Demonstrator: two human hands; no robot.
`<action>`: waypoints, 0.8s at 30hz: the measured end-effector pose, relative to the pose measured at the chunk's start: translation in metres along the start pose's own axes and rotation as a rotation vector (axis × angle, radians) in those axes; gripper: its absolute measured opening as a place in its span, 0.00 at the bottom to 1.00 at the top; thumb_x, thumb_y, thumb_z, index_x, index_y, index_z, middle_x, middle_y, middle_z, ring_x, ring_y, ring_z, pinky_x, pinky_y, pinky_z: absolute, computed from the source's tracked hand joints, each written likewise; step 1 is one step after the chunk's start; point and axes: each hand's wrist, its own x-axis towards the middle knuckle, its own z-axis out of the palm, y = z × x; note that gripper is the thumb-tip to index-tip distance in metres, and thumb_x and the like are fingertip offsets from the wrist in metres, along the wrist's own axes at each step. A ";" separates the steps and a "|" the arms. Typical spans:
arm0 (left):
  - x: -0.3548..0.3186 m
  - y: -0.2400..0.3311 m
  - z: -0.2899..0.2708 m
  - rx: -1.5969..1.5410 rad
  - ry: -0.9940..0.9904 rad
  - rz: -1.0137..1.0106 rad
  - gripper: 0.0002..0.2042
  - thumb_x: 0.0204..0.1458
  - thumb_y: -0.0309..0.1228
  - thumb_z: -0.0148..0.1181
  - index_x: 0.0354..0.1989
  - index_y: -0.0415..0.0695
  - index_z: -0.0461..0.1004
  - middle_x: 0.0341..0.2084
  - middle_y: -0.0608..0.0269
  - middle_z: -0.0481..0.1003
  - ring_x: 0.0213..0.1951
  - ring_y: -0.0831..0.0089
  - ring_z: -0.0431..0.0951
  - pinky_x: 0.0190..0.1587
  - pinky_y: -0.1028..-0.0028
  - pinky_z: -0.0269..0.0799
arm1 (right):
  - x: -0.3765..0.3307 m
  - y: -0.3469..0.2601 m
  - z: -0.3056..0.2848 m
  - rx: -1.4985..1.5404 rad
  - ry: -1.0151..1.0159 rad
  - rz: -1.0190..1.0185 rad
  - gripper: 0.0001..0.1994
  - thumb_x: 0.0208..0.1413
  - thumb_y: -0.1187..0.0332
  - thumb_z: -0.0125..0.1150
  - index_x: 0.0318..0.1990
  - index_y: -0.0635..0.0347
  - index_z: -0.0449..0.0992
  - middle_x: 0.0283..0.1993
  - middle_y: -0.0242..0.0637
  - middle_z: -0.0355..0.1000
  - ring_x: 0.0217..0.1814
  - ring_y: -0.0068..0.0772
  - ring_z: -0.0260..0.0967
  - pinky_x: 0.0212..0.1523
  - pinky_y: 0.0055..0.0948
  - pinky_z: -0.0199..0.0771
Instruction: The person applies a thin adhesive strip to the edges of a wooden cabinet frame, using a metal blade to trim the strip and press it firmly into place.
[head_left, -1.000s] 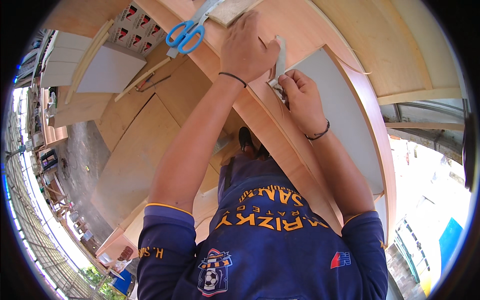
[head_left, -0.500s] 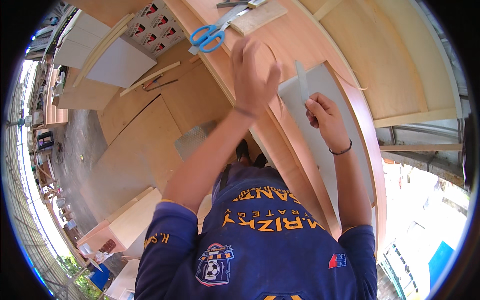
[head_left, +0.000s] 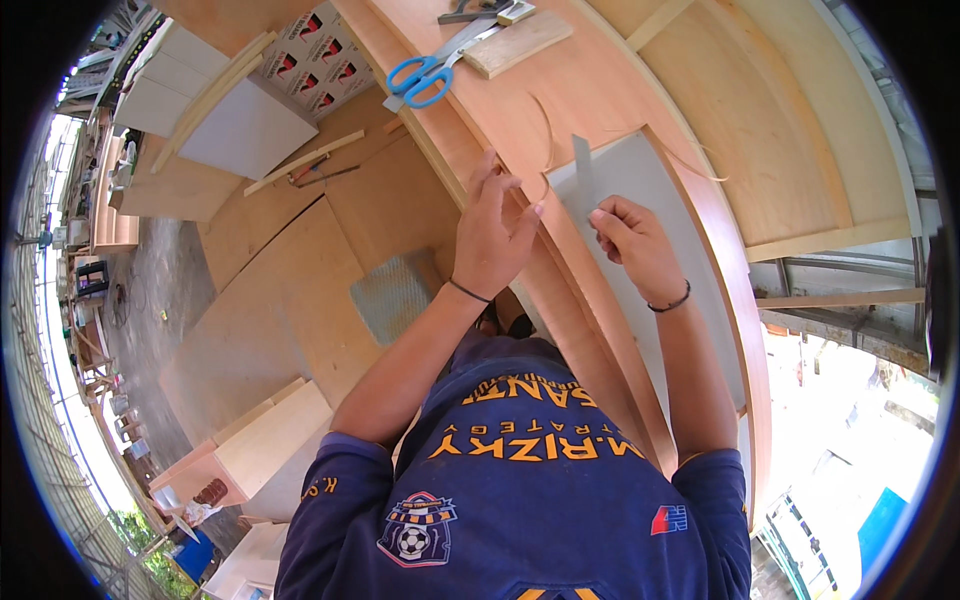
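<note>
I see my right hand (head_left: 628, 240) pinching a narrow grey strip (head_left: 582, 172) upright over the grey panel (head_left: 690, 260) on the worktop (head_left: 600, 90). My left hand (head_left: 492, 228) hovers beside the panel's near edge, fingers spread, empty. Blue scissors (head_left: 425, 75) lie well beyond the panel.

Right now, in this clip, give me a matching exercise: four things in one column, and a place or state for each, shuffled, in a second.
1. scissors
2. right hand
3. left hand
4. small wooden block

a. fingers spread, holding nothing
b. pinching a thin grey strip upright
c. blue-handled, lying on the curved board
d. lying beside the scissors' blades

Pairs: 1-c, 2-b, 3-a, 4-d
</note>
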 end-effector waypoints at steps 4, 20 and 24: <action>0.003 0.002 -0.001 -0.142 0.023 -0.063 0.28 0.49 0.34 0.63 0.56 0.33 0.61 0.62 0.31 0.54 0.64 0.43 0.57 0.64 0.58 0.54 | 0.012 0.002 0.011 -0.005 -0.039 0.024 0.10 0.61 0.64 0.53 0.28 0.55 0.70 0.22 0.20 0.60 0.24 0.12 0.53 0.24 0.16 0.54; 0.108 -0.008 -0.003 0.624 -0.234 -0.036 0.47 0.37 0.62 0.65 0.60 0.40 0.60 0.65 0.41 0.50 0.69 0.48 0.40 0.68 0.52 0.38 | 0.035 0.002 0.021 -0.324 0.004 -0.166 0.15 0.54 0.62 0.52 0.29 0.68 0.75 0.23 0.43 0.70 0.26 0.33 0.65 0.33 0.34 0.66; 0.117 -0.039 0.003 0.554 -0.241 0.077 0.45 0.36 0.62 0.65 0.55 0.39 0.61 0.60 0.44 0.56 0.67 0.48 0.45 0.67 0.55 0.40 | 0.043 0.002 0.013 -0.380 -0.059 -0.154 0.16 0.54 0.61 0.52 0.30 0.69 0.75 0.25 0.48 0.70 0.27 0.39 0.67 0.34 0.37 0.67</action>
